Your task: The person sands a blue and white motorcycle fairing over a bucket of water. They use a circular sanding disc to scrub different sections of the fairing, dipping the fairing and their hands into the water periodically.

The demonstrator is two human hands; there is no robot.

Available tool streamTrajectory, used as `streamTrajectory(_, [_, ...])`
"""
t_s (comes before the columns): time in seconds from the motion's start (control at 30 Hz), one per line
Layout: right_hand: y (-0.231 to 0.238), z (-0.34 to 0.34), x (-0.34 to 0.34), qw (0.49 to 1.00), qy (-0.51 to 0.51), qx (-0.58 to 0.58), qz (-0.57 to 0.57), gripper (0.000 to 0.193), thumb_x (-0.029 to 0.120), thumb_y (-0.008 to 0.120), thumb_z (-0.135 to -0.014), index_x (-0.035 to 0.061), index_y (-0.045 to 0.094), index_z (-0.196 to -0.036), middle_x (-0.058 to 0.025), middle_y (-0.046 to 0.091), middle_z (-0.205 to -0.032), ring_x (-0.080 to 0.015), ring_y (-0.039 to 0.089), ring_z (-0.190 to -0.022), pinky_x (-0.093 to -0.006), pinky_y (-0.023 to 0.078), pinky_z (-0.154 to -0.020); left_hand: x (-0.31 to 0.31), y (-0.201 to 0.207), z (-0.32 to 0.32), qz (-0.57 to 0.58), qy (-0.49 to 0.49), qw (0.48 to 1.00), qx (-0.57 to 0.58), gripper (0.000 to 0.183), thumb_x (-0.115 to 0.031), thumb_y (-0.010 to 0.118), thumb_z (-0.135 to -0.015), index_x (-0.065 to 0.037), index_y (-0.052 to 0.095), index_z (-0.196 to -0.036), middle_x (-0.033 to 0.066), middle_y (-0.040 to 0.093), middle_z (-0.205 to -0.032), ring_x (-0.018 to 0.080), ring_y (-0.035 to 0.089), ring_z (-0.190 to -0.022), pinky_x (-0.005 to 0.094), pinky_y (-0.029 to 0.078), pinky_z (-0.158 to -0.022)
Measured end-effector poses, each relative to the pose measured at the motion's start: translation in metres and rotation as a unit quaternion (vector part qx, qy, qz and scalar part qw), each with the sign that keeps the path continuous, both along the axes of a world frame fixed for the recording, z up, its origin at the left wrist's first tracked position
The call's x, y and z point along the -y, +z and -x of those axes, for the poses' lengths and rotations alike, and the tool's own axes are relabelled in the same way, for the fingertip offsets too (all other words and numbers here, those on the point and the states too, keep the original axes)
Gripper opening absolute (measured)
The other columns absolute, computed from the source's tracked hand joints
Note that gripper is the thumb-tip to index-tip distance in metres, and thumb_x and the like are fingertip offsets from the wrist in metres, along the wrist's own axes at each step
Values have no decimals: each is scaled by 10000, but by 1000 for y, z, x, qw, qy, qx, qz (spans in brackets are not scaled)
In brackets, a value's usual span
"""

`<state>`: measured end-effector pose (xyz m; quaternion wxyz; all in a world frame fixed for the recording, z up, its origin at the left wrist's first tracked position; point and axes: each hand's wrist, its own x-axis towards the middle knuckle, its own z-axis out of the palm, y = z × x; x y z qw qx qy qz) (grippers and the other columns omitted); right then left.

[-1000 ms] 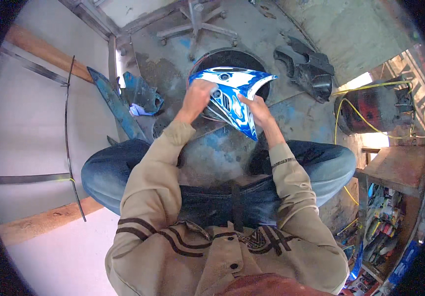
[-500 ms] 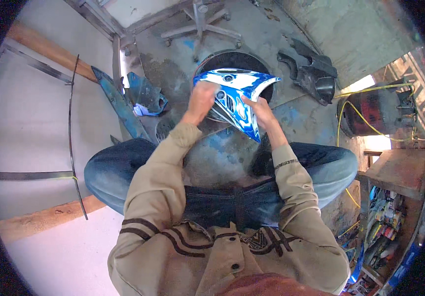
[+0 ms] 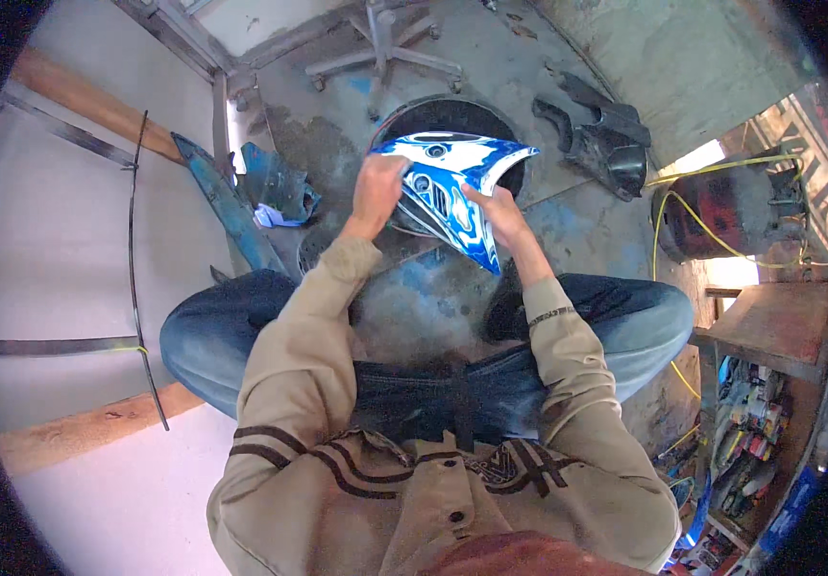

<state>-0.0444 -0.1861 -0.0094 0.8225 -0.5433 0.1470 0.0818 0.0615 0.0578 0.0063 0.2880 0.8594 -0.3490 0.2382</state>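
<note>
A blue-and-white motorcycle fairing panel (image 3: pixel 472 204), pointed at its lower end and with round holes and a slotted vent, is held up in front of me. My right hand (image 3: pixel 502 216) grips its right edge, thumb on the face and the other fingers out of sight behind it. Against the panel's upper left edge, my left hand (image 3: pixel 377 195) is closed with its fingers curled; what they hold, if anything, is hidden. Beneath the panel sits a round black tub (image 3: pixel 452 112), partly covered by it.
A black moulded plastic part (image 3: pixel 606 144) lies on the floor at right, near a dark drum (image 3: pixel 731 216) with a yellow hose (image 3: pixel 661 226). Teal panels (image 3: pixel 275 182) lean at left. A wheeled chair base (image 3: pixel 385 58) stands beyond; a wooden shelf (image 3: pixel 769 326) with supplies is at lower right.
My left hand has slid left across the panel's face to its left edge. The right hand keeps its grip. The whole view has shifted slightly.
</note>
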Motion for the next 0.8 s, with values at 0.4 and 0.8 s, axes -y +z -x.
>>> streamTrajectory(0.4, [-7, 1, 4, 1000, -2, 1, -6, 432, 236, 746, -997, -89, 663, -1270, -114, 755, -1148, -169, 720, -949, -336, 576, -848, 7, 3, 17, 1, -106, 994, -21, 276, 5, 666, -841, -61, 767, -1089, 139, 767, -1052, 364, 704, -1017, 466, 546, -932])
streamTrajectory(0.8, [3, -1, -1, 1000, 4, -1, -7, 432, 206, 768, -982, -74, 648, -1288, -110, 740, -1174, -179, 719, -983, -345, 584, -865, -5, -5, -4, -19, 5, 999, -24, 303, 50, 650, -790, -57, 754, -1054, 131, 764, -1072, 337, 694, -1033, 458, 529, -968])
